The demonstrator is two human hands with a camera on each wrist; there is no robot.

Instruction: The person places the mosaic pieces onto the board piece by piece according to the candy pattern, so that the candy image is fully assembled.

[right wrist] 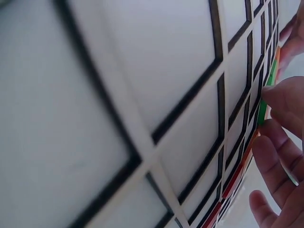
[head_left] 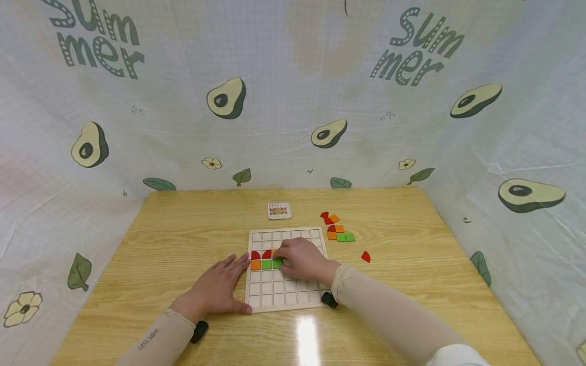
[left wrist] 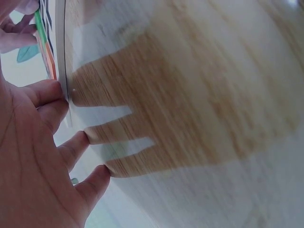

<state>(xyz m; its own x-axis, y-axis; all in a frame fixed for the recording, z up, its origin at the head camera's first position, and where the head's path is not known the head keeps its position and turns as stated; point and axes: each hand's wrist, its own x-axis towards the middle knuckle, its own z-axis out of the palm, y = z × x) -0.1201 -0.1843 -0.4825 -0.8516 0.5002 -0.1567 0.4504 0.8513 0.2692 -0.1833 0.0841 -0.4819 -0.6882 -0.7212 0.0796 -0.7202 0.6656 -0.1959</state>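
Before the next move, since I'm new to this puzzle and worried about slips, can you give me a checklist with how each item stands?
1. Board steadied: ok, left hand touches its left edge.
2. Right hand free: not ok, it pinches a green tile.
3. That tile seated flat: cannot tell, the hand partly covers it.
4. Card uncovered: ok, beyond the board.
5. Placed tiles match card: cannot tell, its print is too small.
6. Spare tiles gathered: not ok, one red piece lies apart.
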